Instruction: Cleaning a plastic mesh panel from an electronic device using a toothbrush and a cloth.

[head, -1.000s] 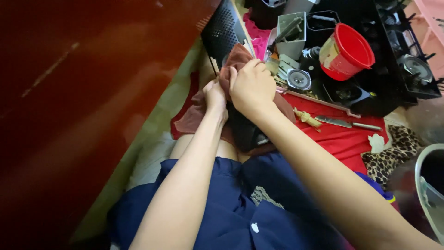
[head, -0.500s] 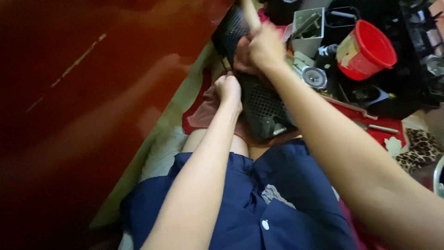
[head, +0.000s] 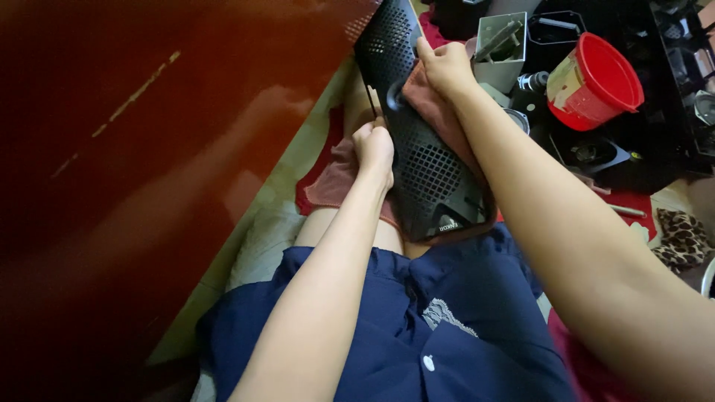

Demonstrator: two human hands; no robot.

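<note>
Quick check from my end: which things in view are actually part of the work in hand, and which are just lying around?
In hand:
- black perforated panel, propped on the lap
- left hand, gripping its left edge
- right hand, pressing a reddish cloth onto it

Lying about:
- red bucket
- grey open box
- black tray
- leopard-print fabric

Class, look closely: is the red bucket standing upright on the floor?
No: the red bucket lies tipped on its side, its open mouth facing the camera.
</note>
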